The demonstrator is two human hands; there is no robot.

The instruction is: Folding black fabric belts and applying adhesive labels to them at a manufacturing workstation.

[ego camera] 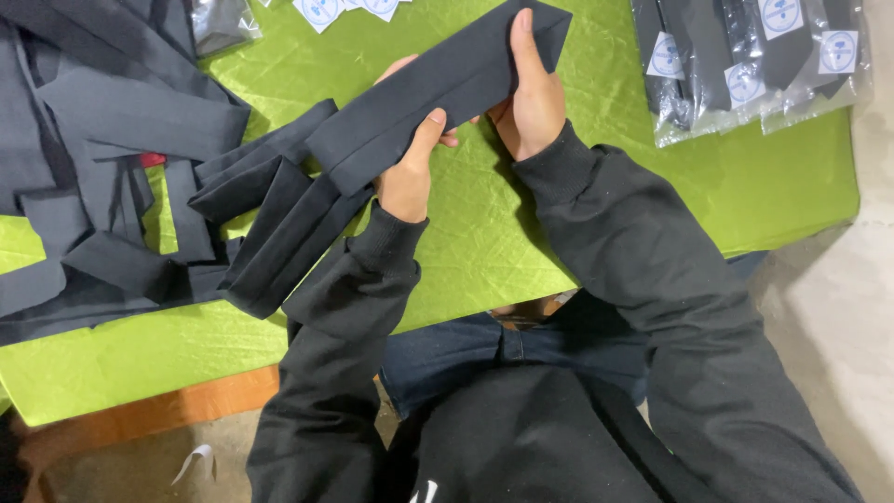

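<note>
Tie (447,79) gripped between left hand (407,177) and right hand (533,98).

We see a table under a wrinkled green cloth (484,233). On it lie a heap of black fabric strips (121,186) at left and clear bagged black pieces (745,65) at upper right.
</note>
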